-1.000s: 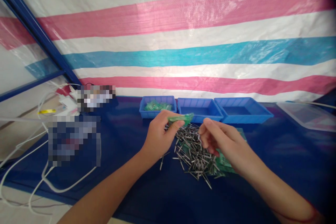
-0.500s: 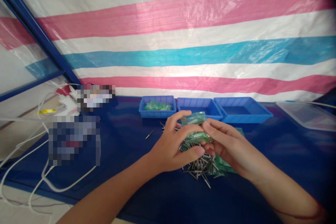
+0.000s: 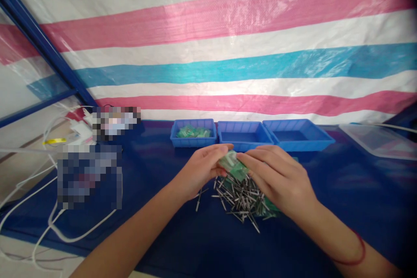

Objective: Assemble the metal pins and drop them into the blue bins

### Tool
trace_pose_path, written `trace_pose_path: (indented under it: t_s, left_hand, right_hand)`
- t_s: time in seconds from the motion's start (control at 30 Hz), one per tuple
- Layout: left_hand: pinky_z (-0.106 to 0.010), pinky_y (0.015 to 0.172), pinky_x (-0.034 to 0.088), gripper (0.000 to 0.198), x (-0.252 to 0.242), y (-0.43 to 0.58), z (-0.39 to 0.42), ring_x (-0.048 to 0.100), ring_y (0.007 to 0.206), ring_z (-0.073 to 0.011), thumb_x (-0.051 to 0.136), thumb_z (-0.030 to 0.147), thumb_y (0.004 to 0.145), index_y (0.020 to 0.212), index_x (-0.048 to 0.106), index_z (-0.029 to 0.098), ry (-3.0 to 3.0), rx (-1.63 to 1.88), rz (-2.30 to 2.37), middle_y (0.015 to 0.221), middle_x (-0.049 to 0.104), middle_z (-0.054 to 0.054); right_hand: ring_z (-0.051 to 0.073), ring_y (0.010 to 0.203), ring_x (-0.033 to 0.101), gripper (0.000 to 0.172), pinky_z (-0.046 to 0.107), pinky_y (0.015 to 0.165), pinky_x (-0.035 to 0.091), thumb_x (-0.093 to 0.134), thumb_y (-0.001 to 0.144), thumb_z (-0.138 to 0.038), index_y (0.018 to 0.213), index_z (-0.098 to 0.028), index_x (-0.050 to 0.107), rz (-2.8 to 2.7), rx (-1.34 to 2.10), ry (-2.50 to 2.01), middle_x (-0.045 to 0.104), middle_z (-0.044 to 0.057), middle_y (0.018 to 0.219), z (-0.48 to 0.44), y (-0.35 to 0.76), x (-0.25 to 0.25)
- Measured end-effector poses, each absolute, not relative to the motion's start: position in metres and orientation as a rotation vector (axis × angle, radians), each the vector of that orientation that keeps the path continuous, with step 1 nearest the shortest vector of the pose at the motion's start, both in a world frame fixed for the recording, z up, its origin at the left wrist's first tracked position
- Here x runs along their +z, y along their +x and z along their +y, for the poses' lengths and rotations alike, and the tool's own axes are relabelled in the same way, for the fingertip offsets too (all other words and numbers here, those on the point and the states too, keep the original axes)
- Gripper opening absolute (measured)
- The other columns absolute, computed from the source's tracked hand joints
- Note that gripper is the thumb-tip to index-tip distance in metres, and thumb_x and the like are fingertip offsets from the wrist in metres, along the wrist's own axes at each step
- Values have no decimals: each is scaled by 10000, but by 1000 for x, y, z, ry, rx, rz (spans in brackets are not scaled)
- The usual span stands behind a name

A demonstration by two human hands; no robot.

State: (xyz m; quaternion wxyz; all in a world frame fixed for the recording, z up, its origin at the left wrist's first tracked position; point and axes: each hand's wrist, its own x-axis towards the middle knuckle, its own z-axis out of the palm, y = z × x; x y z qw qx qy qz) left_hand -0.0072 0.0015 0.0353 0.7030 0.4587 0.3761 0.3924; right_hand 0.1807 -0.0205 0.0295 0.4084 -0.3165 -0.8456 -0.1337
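Both hands hold a small green plastic bag (image 3: 235, 167) above a heap of blind rivets (image 3: 240, 199). A pale item shows through the bag's film. My left hand (image 3: 202, 169) is closed on the bag's left end, thumb on top. From the right, my right hand (image 3: 282, 177) grips the other end; its fingertips are partly hidden behind its back. More green bags (image 3: 272, 206) lie beneath and right of the heap, partly covered by my right hand. A few loose rivets (image 3: 198, 201) lie below my left wrist.
Three blue trays stand in a row behind the hands: the left tray (image 3: 193, 142) holds green bags, beside a middle tray (image 3: 245, 142) and a right tray (image 3: 299, 144). White cables (image 3: 70, 239) run along the left. A clear plastic lid (image 3: 379, 141) lies right on the blue table (image 3: 176, 243).
My left hand has gone from spread fingers to a closed grip on the bag. My right hand has turned, back upward. The bag sits lower, and the view has shifted slightly.
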Motion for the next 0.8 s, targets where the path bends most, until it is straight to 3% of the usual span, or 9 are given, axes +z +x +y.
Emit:
trace_pose_path:
  t_s: [0.07,0.17,0.3,0.37,0.43,0.53,0.6,0.67,0.8]
  left_hand:
    - [-271,704,502,411,36,-13,7,629,742,-127,727,332,739,1108,630,181,1056,917,820,893,665,-51]
    - [-279,688,522,382,36,-29,32,642,737,-136,682,290,770,1131,586,207,1253,1101,956,876,664,-40]
    - [-276,711,525,307,38,-53,84,659,801,-161,510,287,869,1137,574,151,1863,1193,1560,934,685,-76]
    - [-304,787,505,294,39,-61,104,648,881,-192,524,272,850,1103,614,152,1968,1153,1663,976,689,-91]
    - [-345,836,481,258,39,-65,115,633,913,-225,570,262,809,1031,664,171,2039,1074,1731,955,697,-88]
    - [-467,888,425,173,35,-64,113,586,968,-313,658,267,726,860,720,177,2131,937,1835,903,688,-106]
    - [-533,921,366,179,33,-59,104,512,1067,-362,657,296,736,846,725,173,2178,913,1908,1007,654,-131]
    - [-531,948,334,235,32,-50,89,444,1138,-350,585,323,814,954,710,181,2267,949,1930,1142,597,-131]
    - [-431,944,380,250,28,-23,51,497,1044,-237,483,319,908,1026,670,203,2669,978,1453,1079,610,-72]
  right_hand:
    - [244,993,583,381,415,880,488,565,850,-128,1220,-219,558,-2169,-335,-871,645,105,1083,-18,182,30]
    - [271,1074,558,462,437,908,473,572,860,-227,1312,-207,476,-2122,-288,-970,589,133,1200,-12,185,30]
    - [265,1035,576,497,419,879,478,566,859,-289,1327,-187,436,-1954,-199,-1113,598,132,1161,-4,193,32]
    - [249,958,597,488,399,823,489,555,859,-316,1314,-179,444,-1880,-151,-1201,616,122,1114,-1,201,35]
    - [236,889,610,410,381,771,487,533,864,-338,1239,-173,509,-1861,-94,-1300,642,108,1033,2,213,38]
    - [207,718,611,243,353,656,464,494,873,-373,950,-193,639,-2049,106,-1477,659,65,808,9,236,39]
    - [189,609,584,286,334,570,435,508,854,-445,808,-207,658,-2236,313,-1562,642,47,696,13,251,33]
    - [192,605,584,326,331,561,435,576,790,-517,829,-210,679,-2305,399,-1570,656,55,721,17,260,24]
    - [206,656,607,473,338,602,467,673,702,-497,1069,-198,669,-2278,411,-1521,687,89,878,20,260,6]
